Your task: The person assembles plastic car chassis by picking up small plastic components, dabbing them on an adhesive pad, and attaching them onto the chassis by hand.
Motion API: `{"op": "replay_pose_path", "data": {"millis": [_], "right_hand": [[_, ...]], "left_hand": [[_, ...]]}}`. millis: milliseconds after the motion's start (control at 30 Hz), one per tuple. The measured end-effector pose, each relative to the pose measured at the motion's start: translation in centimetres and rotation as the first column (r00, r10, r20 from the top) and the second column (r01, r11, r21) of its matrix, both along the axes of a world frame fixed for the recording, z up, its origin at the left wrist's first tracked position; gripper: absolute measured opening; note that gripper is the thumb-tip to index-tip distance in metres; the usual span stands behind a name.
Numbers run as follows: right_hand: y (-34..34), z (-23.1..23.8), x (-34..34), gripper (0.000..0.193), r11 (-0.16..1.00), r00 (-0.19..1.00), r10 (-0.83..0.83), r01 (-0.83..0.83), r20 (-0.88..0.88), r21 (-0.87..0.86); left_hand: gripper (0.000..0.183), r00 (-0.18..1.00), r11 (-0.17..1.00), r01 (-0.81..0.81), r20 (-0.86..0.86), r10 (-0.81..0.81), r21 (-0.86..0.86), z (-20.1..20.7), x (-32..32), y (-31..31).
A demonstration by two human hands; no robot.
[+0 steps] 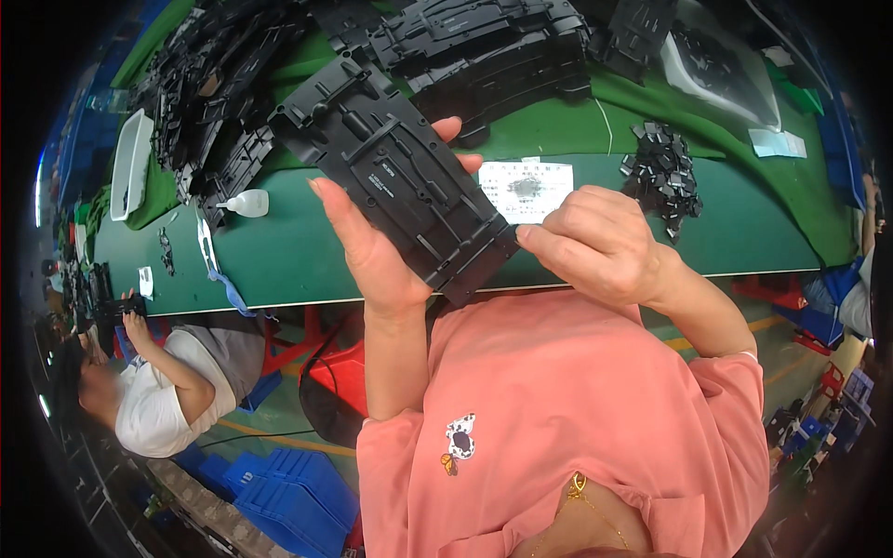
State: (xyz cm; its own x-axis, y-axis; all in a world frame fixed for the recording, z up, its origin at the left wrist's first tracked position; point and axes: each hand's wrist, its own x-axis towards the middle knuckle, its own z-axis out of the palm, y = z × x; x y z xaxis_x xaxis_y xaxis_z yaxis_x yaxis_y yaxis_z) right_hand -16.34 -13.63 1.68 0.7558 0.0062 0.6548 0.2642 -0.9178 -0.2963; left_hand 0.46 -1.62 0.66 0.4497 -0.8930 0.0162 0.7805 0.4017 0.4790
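Note:
A long black plastic panel (395, 181), moulded with ribs and recesses, is held tilted above the table by my left hand (377, 265). The thumb lies along one edge and the fingertips come round the opposite edge. My right hand (600, 244) is closed, with thumb and forefinger pinched at the panel's lower right corner. Whether a small piece sits between those fingertips is hidden. Behind the right hand lies a printed white paper (527, 191) with a small dark patch on it. Farther right is a heap of small black plastic pieces (662, 172).
Stacked black panels (493, 56) and a larger pile (214, 102) fill the far side of the green table (307, 270). A clear bin (758, 102) stands far right. A white tray (131, 167) and small white bottle (246, 203) lie left. Another person (177, 391) sits at left.

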Motion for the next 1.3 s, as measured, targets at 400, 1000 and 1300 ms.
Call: {"op": "replay_pose_path", "data": {"millis": [400,1000,1300], "right_hand": [[0.13,0.2,0.03,0.021,0.993,0.999,0.009,-0.013,-0.032,-0.116],[0.36,0.52,0.28,0.021,0.985,0.997,0.037,-0.049,-0.074,-0.163],[0.5,0.52,0.09,0.026,0.999,0.999,-0.013,0.011,-0.049,-0.047]], "left_hand": [[0.089,0.999,1.0,0.01,0.051,-0.009,-0.012,0.06,-0.19,0.02],[0.093,0.991,1.0,0.023,0.134,-0.021,-0.011,0.35,-0.36,0.17],[0.097,0.978,0.98,-0.133,0.143,0.154,-0.148,-0.04,-0.76,0.48]]}}
